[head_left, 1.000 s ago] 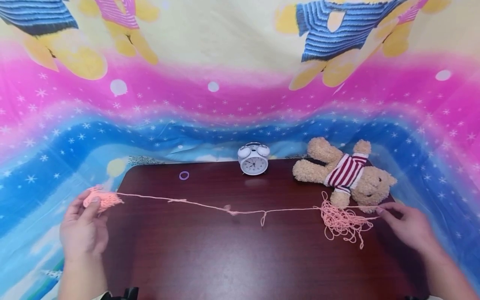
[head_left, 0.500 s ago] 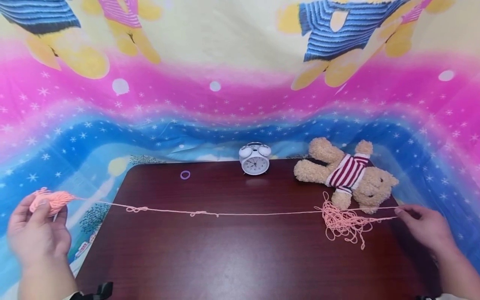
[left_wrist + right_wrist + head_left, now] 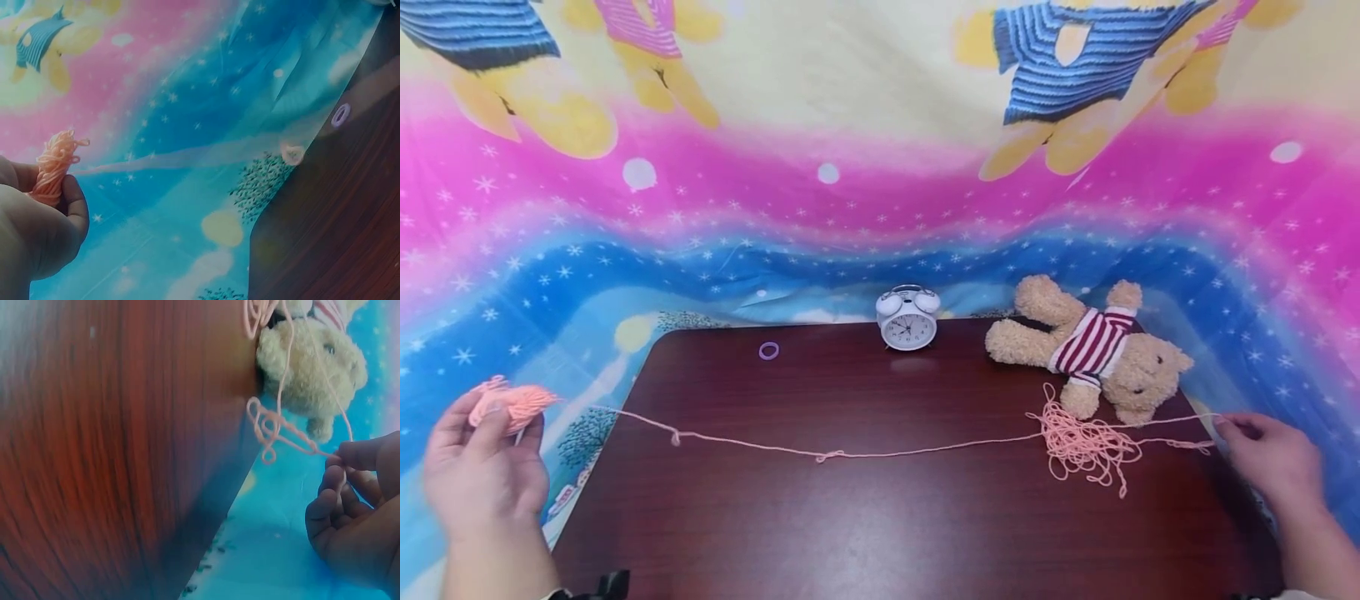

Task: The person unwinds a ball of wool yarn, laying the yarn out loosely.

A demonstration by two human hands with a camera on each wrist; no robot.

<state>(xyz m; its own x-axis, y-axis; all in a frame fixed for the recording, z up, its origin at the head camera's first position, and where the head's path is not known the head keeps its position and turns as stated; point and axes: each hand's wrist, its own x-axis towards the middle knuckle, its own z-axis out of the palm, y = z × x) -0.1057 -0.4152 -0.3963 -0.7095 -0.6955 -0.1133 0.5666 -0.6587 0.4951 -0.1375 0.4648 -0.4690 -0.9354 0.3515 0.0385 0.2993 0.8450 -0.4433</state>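
Observation:
At the far left my left hand [image 3: 488, 479] grips a small bundle of peach yarn [image 3: 516, 407] between thumb and fingers, beyond the table's edge. A single strand [image 3: 880, 455] sags from it across the table to a loose tangle of the same yarn [image 3: 1086, 446]. My right hand [image 3: 1270, 458], past the right edge, pinches yarn that runs out of the tangle. In the right wrist view the thumb and index finger meet on the strand, and a small knotted loop of yarn [image 3: 270, 428] hangs near them. The bundle [image 3: 56, 165] looks compact in the left wrist view.
Beside the tangle a teddy bear [image 3: 1093, 343] in a striped shirt lies on its side. A white alarm clock [image 3: 907, 321] stands at the back of the dark wooden table [image 3: 820, 533], with a purple ring [image 3: 768, 351] to its left. Printed cloth [image 3: 865, 208] hangs behind.
My left hand has moved left with the bundle, drawing out the strand, which now sags more than half a second ago. My right hand has shifted right, pulling yarn from the tangle.

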